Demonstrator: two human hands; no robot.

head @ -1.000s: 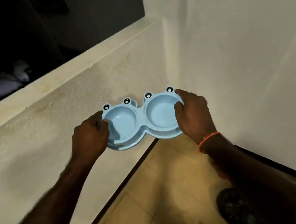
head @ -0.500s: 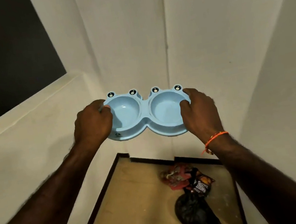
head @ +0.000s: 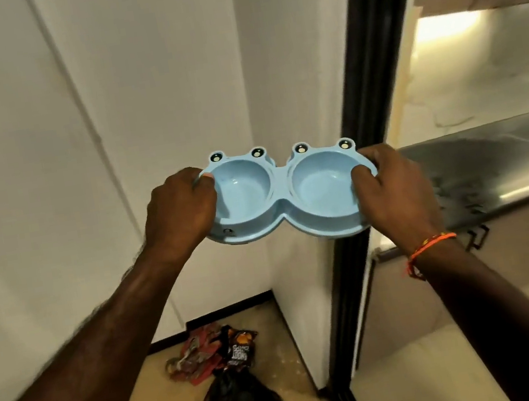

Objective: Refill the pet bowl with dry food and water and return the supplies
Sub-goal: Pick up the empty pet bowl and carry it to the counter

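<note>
White-walled corner beside dark door frame [head: 376,106], steel surface [head: 499,159] beyond. Both hands, left hand [head: 180,213] and right hand [head: 390,194], grasping ends of empty blue pet bowl [head: 285,197], held aloft, level. Carrying stage judged; next: setting down on surface, filling

Dim, warm indoor light; the brightest glow sits far right above the steel counter [head: 492,157], which shows glare. Edges bow from wide-angle distortion; right side motion-blurred.
</note>
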